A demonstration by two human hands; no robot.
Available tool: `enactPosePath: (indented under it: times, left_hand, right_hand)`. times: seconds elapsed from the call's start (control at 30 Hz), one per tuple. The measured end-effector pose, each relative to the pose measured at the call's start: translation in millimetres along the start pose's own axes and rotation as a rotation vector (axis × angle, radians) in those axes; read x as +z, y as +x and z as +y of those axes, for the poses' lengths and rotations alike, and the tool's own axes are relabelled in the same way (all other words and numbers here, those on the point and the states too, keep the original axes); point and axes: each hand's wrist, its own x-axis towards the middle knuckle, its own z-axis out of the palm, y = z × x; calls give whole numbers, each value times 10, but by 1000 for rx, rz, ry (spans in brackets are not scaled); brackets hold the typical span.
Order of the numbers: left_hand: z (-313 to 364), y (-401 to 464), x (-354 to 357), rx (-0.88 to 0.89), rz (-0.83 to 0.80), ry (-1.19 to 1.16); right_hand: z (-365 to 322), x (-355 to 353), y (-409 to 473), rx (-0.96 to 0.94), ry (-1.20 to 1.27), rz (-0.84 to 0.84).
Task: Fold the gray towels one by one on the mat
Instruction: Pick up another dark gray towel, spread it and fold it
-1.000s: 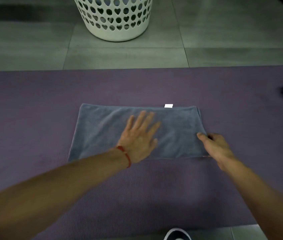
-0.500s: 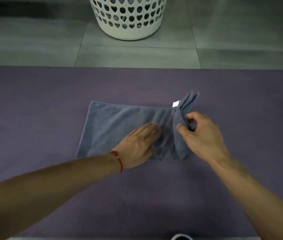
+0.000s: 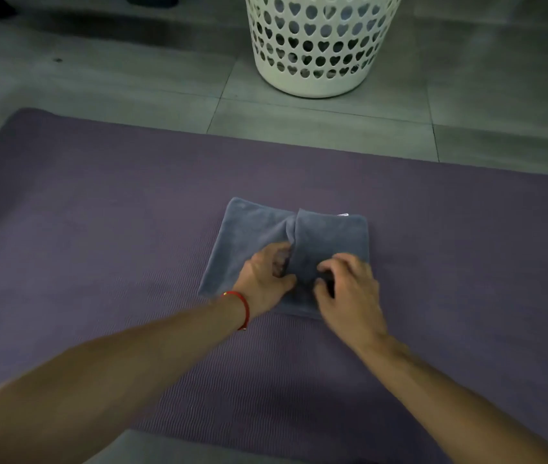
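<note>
A gray towel (image 3: 252, 229) lies on the purple mat (image 3: 98, 229), its right part folded over toward the middle, with a white tag (image 3: 343, 214) at the far edge. My left hand (image 3: 264, 283), with a red string at the wrist, presses on the towel's middle, its fingertips tucked under the edge of the folded flap. On top of that flap my right hand (image 3: 353, 293) has its fingers curled and pinches the cloth near the front edge.
A white laundry basket (image 3: 319, 45) with heart-shaped holes stands on the gray tiled floor beyond the mat's far edge. The mat's rounded left corner shows at the upper left. Bare mat stretches to the left and right of the towel.
My right hand lifted the towel's right end and carried it leftward over the middle, laying it down as a flap. My left hand stayed pressing the towel's middle. The view shifted left.
</note>
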Motion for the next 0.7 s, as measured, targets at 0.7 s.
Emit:
enactPosePath:
  times: [0.7]
  left_hand:
    - [-238,-812,473,511,116,844]
  right_hand:
    - [287,-251,-425,996,1190,-419]
